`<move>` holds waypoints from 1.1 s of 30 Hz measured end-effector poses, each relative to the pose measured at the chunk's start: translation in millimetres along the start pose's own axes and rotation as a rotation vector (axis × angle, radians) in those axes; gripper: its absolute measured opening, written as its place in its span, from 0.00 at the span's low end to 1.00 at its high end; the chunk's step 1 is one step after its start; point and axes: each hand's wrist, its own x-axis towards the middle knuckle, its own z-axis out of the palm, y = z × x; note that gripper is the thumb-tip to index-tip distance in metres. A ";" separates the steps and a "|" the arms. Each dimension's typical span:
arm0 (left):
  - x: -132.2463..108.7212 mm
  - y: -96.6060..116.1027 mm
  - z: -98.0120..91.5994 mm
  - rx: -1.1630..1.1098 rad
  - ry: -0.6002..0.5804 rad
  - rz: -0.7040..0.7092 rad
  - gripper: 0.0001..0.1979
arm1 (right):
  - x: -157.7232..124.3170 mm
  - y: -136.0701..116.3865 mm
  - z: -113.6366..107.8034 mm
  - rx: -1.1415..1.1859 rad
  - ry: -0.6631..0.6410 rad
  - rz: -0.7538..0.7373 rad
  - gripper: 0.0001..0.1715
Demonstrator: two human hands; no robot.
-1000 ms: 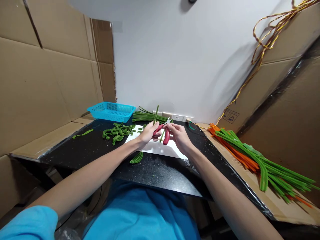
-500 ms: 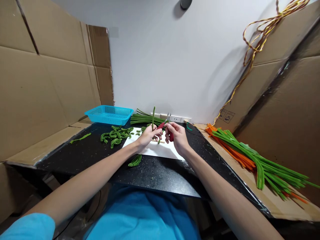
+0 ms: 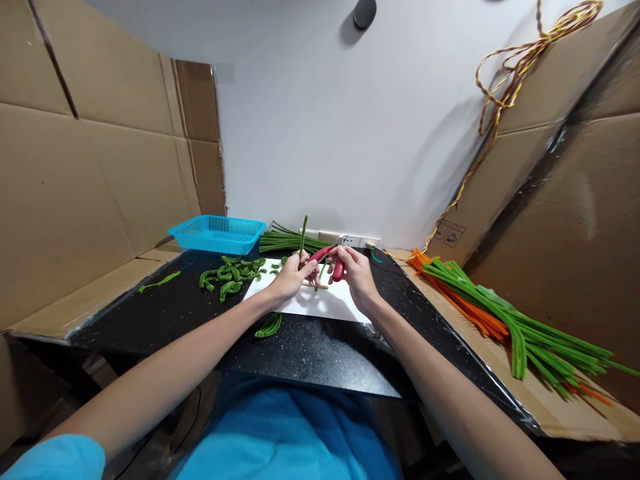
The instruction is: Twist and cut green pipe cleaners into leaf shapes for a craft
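So the fuzzy green stem was poking up out of the left hand, over the white sheet. That hand was closed around the lower part, probably so the stem stayed steady with its top free. The right hand had its fingers pinched in close to the head of the red-handled pliers, handles spread apart; my guess is that grip was for control up close. One handle angled over to the left fingers, but I couldn't tell if they were holding it too.

Under the hands a thin wooden stick lay on the sheet, which likely made small green bits easier to spot than the black tabletop would. Curled green pieces sat piled just left, handy to reach. Behind, the bundle of green stems lay near the blue basket. The green and orange strips were off right on cardboard, seemingly out of the way.
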 end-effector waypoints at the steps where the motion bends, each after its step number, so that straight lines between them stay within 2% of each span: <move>1: -0.2 0.7 -0.1 -0.004 -0.005 0.000 0.21 | -0.5 -0.9 0.1 0.000 -0.004 0.014 0.22; 9: -0.1 0.3 2.3 -0.002 -0.047 0.016 0.22 | -2.0 -7.5 1.1 0.039 0.020 0.132 0.24; 17: 1.7 -5.7 -0.4 -0.017 -0.039 -0.006 0.22 | -4.0 -9.7 0.1 0.050 0.006 0.263 0.19; 23: 3.1 -4.3 0.0 -0.069 -0.025 -0.034 0.20 | -4.4 -9.9 -0.3 0.070 -0.018 0.240 0.15; 27: 2.8 -2.2 1.6 -0.101 -0.019 -0.057 0.18 | -4.9 -9.9 -0.3 0.041 -0.020 0.197 0.17; 30: 0.9 0.7 1.7 -0.108 -0.020 -0.070 0.18 | -6.1 -8.1 1.9 -0.024 -0.033 0.117 0.20; 33: -2.0 3.8 2.9 -0.088 -0.081 -0.053 0.19 | -8.3 -5.9 5.8 -0.090 -0.074 0.002 0.21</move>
